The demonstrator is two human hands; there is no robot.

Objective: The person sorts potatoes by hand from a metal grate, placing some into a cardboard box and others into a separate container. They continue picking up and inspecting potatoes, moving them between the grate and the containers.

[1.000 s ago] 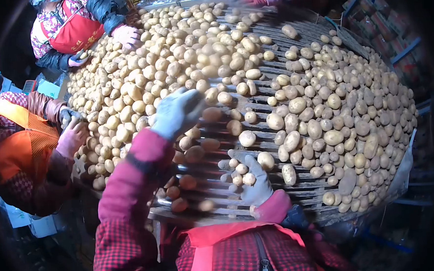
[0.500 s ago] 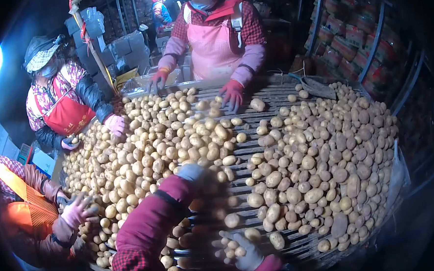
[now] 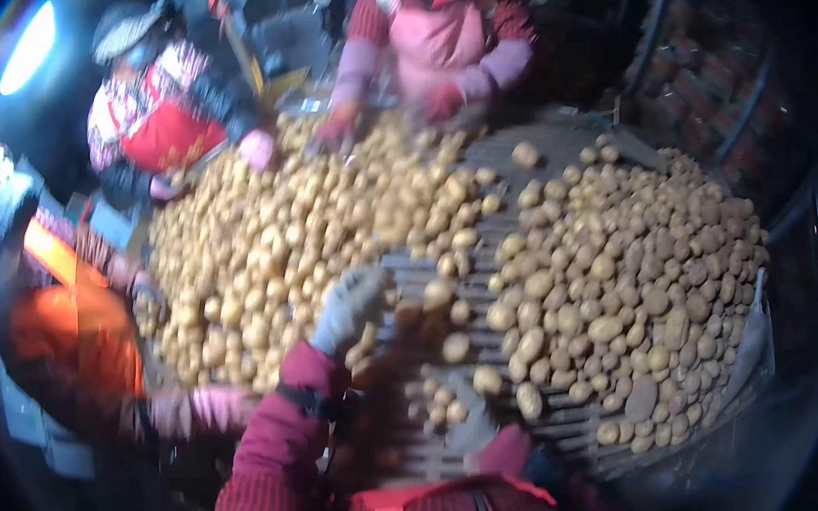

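My left hand [image 3: 349,307], in a grey glove, is at the near edge of the left heap of potatoes [image 3: 261,263]. Its fingertips point away from me over the slats, and blur hides how far they are curled. Low in the middle, my right hand [image 3: 473,417], also grey-gloved, is closed around several small potatoes [image 3: 443,406]. Loose potatoes lie just beyond it on the slatted rack [image 3: 413,334], including one [image 3: 487,379] near its fingers. A second, duller heap of potatoes [image 3: 633,290] covers the right side.
A co-worker in a pink apron [image 3: 440,46] stands across the rack, both gloved hands at the heap. Another in a red apron [image 3: 167,134] works at the far left. Close on my left, a person in orange [image 3: 80,337] reaches in. Metal bars [image 3: 652,35] stand at the back right.
My view has tilted, so the scene sits higher. My left hand has drawn back toward me. My right hand still holds the small potatoes. The opposite co-worker's hands have moved left, toward the heap.
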